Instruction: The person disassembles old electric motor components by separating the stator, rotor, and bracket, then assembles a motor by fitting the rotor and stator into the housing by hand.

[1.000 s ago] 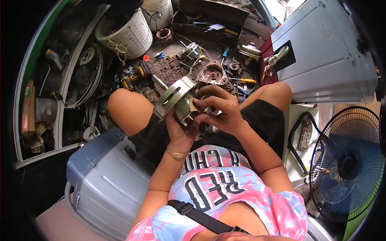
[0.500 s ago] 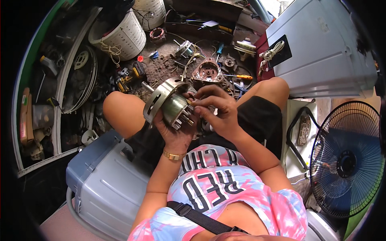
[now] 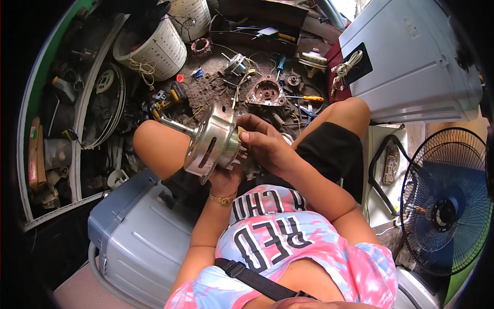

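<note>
A silvery metal motor [image 3: 208, 147] with a slotted round housing is held up over my lap, its long shaft [image 3: 176, 125] pointing to the upper left. My left hand [image 3: 226, 179] supports it from below, with most of the fingers hidden behind the metal. At the right end of the motor, my right hand [image 3: 265, 141] has its thumb and fingers pinched on a small yellowish piece [image 3: 241, 133] against the metal; what that piece is, I cannot tell. Short prongs stick out of that end, just below the right thumb.
On the floor ahead lie a rusty triangular motor cover [image 3: 266, 91], an orange-handled screwdriver [image 3: 312, 98], blue-handled pliers [image 3: 309, 114] and a smaller motor [image 3: 235, 64]. A black fan guard [image 3: 445, 206] stands at the right. Large grey plastic casings [image 3: 139, 226] flank me.
The motor has turned in my left hand, so its slotted side faces up more and its prongs point right. My right hand has shifted slightly left, closer onto the housing.
</note>
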`<state>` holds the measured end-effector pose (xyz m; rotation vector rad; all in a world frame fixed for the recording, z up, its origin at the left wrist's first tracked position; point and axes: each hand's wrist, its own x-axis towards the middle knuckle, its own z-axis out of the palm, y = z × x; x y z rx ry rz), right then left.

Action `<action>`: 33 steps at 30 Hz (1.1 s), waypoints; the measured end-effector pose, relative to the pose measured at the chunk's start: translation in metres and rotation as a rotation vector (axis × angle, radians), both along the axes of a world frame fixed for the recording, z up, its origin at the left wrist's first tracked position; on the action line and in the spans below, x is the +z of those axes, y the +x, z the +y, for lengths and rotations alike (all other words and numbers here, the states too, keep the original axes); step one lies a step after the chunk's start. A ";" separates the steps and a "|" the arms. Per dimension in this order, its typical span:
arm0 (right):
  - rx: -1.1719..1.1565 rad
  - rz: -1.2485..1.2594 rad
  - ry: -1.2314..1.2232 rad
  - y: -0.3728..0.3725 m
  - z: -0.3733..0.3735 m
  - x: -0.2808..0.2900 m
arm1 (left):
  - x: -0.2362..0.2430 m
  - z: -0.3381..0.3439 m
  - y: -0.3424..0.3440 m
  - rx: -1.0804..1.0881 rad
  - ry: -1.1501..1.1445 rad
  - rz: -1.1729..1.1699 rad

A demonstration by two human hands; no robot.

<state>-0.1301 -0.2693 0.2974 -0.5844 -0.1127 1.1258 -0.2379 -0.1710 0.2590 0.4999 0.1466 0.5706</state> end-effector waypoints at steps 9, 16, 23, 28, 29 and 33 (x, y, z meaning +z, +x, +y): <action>-0.172 -0.067 0.068 -0.005 0.005 0.000 | -0.007 0.001 -0.001 0.014 0.148 0.329; -0.119 -0.106 0.001 0.006 0.006 -0.006 | -0.020 0.010 -0.009 -0.126 -0.088 0.156; -0.255 -0.258 0.006 -0.008 0.008 0.003 | -0.017 0.001 -0.002 -0.033 0.043 0.204; -0.091 0.080 -0.019 0.020 0.002 -0.004 | -0.015 -0.004 -0.002 -0.051 0.014 0.229; -0.057 0.074 0.047 0.017 0.001 0.004 | -0.009 -0.006 0.001 -0.022 0.005 0.222; -0.189 -0.168 0.085 -0.014 0.012 0.001 | -0.014 -0.005 0.003 0.007 -0.017 0.195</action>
